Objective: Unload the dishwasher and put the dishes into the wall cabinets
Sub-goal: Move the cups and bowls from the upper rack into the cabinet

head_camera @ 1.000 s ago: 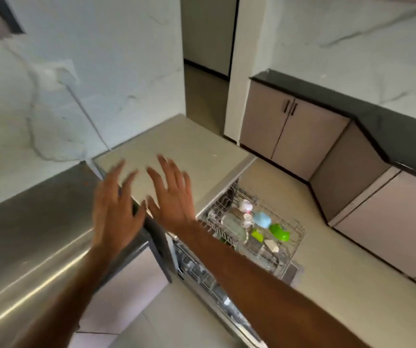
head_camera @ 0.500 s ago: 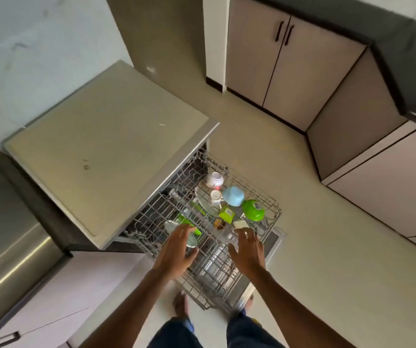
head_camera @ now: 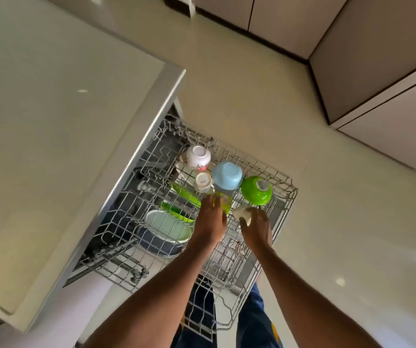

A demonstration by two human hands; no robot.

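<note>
Looking straight down, I note the pale counter (head_camera: 51, 126) filling the left of the view, its edge overhanging the dishwasher opening. Beige floor (head_camera: 327, 222) takes the right side, with base cabinets (head_camera: 390, 84) along the far corner. The wire dish rack (head_camera: 286, 204) is pulled out from under the counter and stands over the floor.

Contents of the rack, by size: a dark round pan (head_camera: 156, 243) at the near left, a pale plate (head_camera: 168, 226) leaning over it, and a green plate (head_camera: 176, 210) just behind that. At the far edge sit a light blue bowl (head_camera: 227, 174) and a green bowl (head_camera: 255, 190), both upturned, side by side. A white patterned cup (head_camera: 198, 156) is upside down at the far left corner, with a small white cup (head_camera: 203, 182) touching the blue bowl.

My left hand (head_camera: 210, 222) reaches into the rack, its fingers curled on a yellow-green item (head_camera: 227, 203) just below the blue bowl. How firm that grip is I cannot tell. My right hand (head_camera: 255, 229) has a narrow grip closed on a small white cup (head_camera: 243, 213) beside the green bowl.
</note>
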